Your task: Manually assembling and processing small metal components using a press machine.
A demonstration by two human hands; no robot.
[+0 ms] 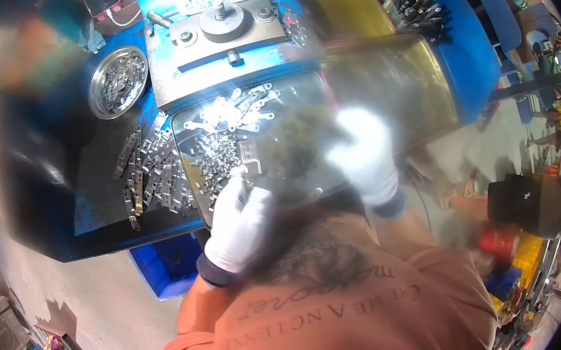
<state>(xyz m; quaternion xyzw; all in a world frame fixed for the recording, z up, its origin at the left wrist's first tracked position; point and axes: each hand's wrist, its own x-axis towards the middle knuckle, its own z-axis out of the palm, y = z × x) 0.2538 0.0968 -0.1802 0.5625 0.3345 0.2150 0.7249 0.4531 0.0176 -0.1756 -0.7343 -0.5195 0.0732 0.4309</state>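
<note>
My left hand (239, 223), in a white glove, has its fingertips closed on the lower end of a small rectangular metal frame piece (250, 152). Both are over a shallow tray (297, 86) in front of me. Small metal clips (216, 156) are heaped beside the fingers, and flat metal links (233, 112) are piled at the tray's far side. Over the tray's right edge, my right hand (364, 153), also gloved in white, is glaring and smeared, so its fingers and anything in them cannot be made out.
Beyond the tray stands a press (222, 23) on a steel base. Left of it are a round metal bowl (119, 81) of small parts and loose metal strips (150, 167). Yellowish trays (388, 79) lie to the right. A blue bin (165, 264) sits below the table's front edge.
</note>
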